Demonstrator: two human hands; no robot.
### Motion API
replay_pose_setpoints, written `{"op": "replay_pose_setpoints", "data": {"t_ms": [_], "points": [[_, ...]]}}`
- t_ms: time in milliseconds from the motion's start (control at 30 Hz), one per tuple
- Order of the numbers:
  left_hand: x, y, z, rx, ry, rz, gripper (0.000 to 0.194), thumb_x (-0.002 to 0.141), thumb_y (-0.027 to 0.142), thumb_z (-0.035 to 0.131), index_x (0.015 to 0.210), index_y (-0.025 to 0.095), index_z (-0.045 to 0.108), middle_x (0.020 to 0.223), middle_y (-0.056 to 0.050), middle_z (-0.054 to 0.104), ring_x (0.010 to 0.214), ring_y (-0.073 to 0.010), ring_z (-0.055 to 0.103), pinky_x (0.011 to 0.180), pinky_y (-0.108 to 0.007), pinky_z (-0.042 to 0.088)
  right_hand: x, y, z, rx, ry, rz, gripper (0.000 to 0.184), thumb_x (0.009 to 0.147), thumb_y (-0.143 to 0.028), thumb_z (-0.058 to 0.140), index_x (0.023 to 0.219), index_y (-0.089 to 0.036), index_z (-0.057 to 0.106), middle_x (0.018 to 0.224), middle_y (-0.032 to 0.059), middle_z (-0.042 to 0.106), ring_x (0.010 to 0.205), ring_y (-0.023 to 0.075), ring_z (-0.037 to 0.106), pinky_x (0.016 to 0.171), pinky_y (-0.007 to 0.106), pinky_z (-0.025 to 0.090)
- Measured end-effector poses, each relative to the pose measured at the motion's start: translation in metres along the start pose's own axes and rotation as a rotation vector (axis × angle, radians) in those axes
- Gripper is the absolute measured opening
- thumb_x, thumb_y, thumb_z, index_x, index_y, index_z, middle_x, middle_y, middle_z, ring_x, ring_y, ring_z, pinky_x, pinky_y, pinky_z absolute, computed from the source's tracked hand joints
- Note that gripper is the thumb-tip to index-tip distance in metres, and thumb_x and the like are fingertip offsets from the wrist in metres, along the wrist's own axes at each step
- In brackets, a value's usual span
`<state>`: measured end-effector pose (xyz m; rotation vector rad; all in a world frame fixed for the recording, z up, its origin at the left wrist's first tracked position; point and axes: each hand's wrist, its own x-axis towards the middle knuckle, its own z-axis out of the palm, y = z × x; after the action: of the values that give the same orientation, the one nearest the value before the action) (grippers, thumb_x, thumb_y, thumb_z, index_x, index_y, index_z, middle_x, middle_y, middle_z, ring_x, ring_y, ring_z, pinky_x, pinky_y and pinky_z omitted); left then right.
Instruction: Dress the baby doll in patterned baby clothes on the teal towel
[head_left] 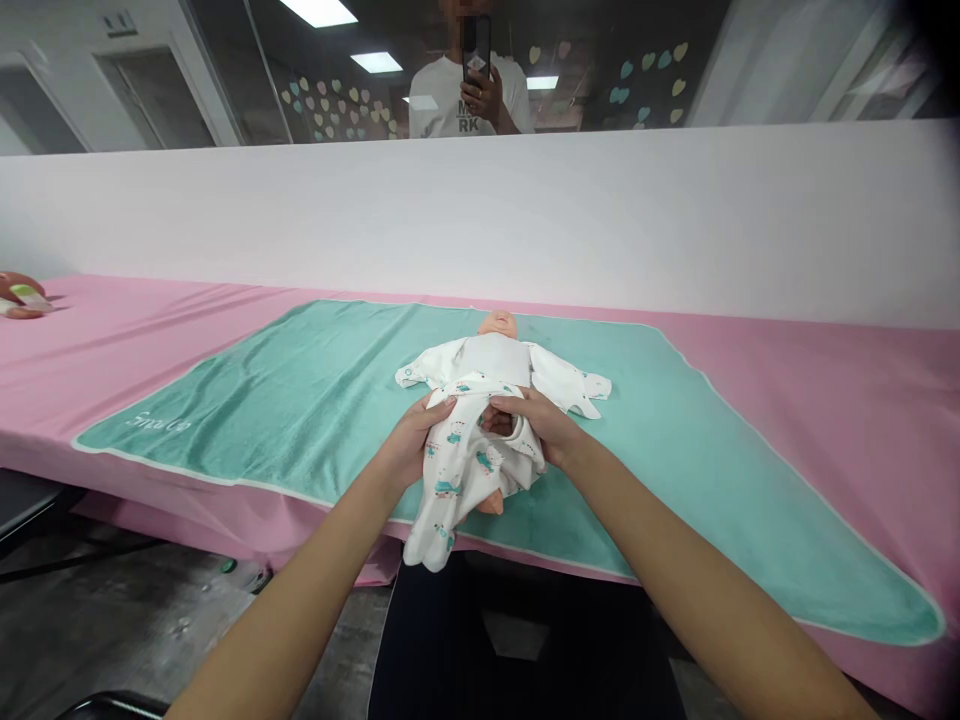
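A baby doll (499,323) lies on its back, head away from me, in a white long-sleeved top (491,360). White baby pants (457,460) with a small teal print lie over its lower body. One footed leg of them hangs flat toward the table's front edge; the other is bunched up. My left hand (412,438) grips the left side of the pants, thumb on top. On the right side, my right hand (541,418) pinches the cloth, and some of its fingers show inside an opening. A bare doll foot (491,502) sticks out below the cloth.
A teal towel (247,400) with a white edge lies under the doll, on a pink table cover (810,400). A brown object (22,292) rests at the far left. Behind stand a white wall (480,215) and a glass pane reflecting a person (472,95) with a phone.
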<state>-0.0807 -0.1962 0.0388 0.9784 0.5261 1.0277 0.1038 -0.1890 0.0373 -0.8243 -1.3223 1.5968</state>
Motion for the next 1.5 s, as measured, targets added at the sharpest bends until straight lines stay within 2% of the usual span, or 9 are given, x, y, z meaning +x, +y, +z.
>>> {"op": "replay_pose_setpoints", "data": {"t_ms": [100,200,333,433,700,800,967,1267,1500], "points": [[0.001,-0.001,0.005,0.116,0.075,0.028,0.031,0.072,0.034,0.065,0.093,0.013,0.061,0.080,-0.005,0.065,0.061,-0.0145,0.057,0.056,-0.024,0.043,-0.007,-0.007,0.008,-0.112,-0.097,-0.020,0.029,0.073,-0.044,0.063,0.075,-0.015,0.060,0.069,0.0025,0.063,0.065,0.0142,0.056,0.068,0.029,0.045],[0.006,-0.003,0.006,0.208,0.249,0.099,0.028,0.065,0.034,0.069,0.082,0.014,0.058,0.065,0.001,0.059,0.054,-0.0116,0.052,0.052,-0.022,0.039,-0.015,-0.015,0.019,-0.322,-0.189,-0.006,0.037,0.063,-0.039,0.073,0.091,-0.018,0.061,0.081,0.0018,0.065,0.075,0.0167,0.058,0.070,0.030,0.045],[0.009,-0.006,0.007,0.304,0.366,0.199,0.026,0.064,0.033,0.069,0.073,0.015,0.053,0.060,0.005,0.052,0.053,-0.0085,0.046,0.051,-0.020,0.035,-0.018,-0.015,0.031,-0.424,-0.170,0.048,0.040,0.057,-0.036,0.077,0.089,-0.017,0.063,0.087,0.0028,0.065,0.081,0.0190,0.058,0.071,0.030,0.045],[0.002,-0.005,0.005,0.339,0.277,0.179,0.025,0.069,0.036,0.066,0.076,0.016,0.053,0.065,0.004,0.053,0.055,-0.0085,0.046,0.051,-0.020,0.035,-0.017,-0.012,0.029,-0.266,-0.133,0.078,0.035,0.062,-0.038,0.073,0.086,-0.015,0.063,0.083,0.0039,0.065,0.078,0.0183,0.058,0.069,0.030,0.045],[-0.009,0.003,-0.024,0.386,0.027,-0.080,0.022,0.070,0.032,0.067,0.075,0.013,0.057,0.061,0.002,0.052,0.050,-0.0073,0.042,0.046,-0.018,0.029,-0.014,-0.003,0.017,-0.082,-0.143,0.083,0.034,0.066,-0.034,0.071,0.093,-0.015,0.064,0.085,0.0045,0.066,0.077,0.0173,0.059,0.069,0.028,0.045],[-0.009,0.005,-0.024,0.292,-0.068,-0.120,0.025,0.071,0.033,0.067,0.077,0.010,0.062,0.065,-0.003,0.058,0.056,-0.0113,0.050,0.051,-0.021,0.036,-0.012,0.001,0.018,-0.006,-0.115,0.040,0.039,0.065,-0.031,0.072,0.099,-0.016,0.062,0.091,0.0051,0.066,0.080,0.0180,0.060,0.072,0.029,0.046],[-0.012,0.004,-0.010,-0.039,0.010,0.009,0.029,0.075,0.034,0.063,0.096,0.014,0.062,0.081,-0.006,0.065,0.067,-0.0146,0.058,0.063,-0.025,0.044,-0.013,0.000,0.023,-0.102,-0.165,0.054,0.043,0.067,-0.034,0.071,0.104,-0.016,0.061,0.094,0.0064,0.065,0.084,0.0195,0.059,0.074,0.031,0.045],[-0.022,0.010,-0.005,0.200,0.004,-0.042,0.028,0.077,0.036,0.063,0.096,0.014,0.060,0.078,-0.003,0.063,0.065,-0.0125,0.055,0.057,-0.022,0.040,-0.014,0.007,0.022,-0.024,-0.091,-0.017,0.039,0.067,-0.039,0.070,0.099,-0.017,0.061,0.086,0.0032,0.065,0.077,0.0167,0.059,0.072,0.030,0.045],[-0.014,0.002,0.002,0.130,0.151,0.084,0.027,0.075,0.040,0.063,0.085,0.016,0.059,0.070,-0.001,0.060,0.059,-0.0129,0.055,0.055,-0.023,0.041,-0.013,-0.014,0.029,-0.355,-0.287,0.124,0.031,0.060,-0.037,0.076,0.082,-0.018,0.064,0.078,0.0007,0.062,0.074,0.0168,0.055,0.068,0.028,0.042]]}}
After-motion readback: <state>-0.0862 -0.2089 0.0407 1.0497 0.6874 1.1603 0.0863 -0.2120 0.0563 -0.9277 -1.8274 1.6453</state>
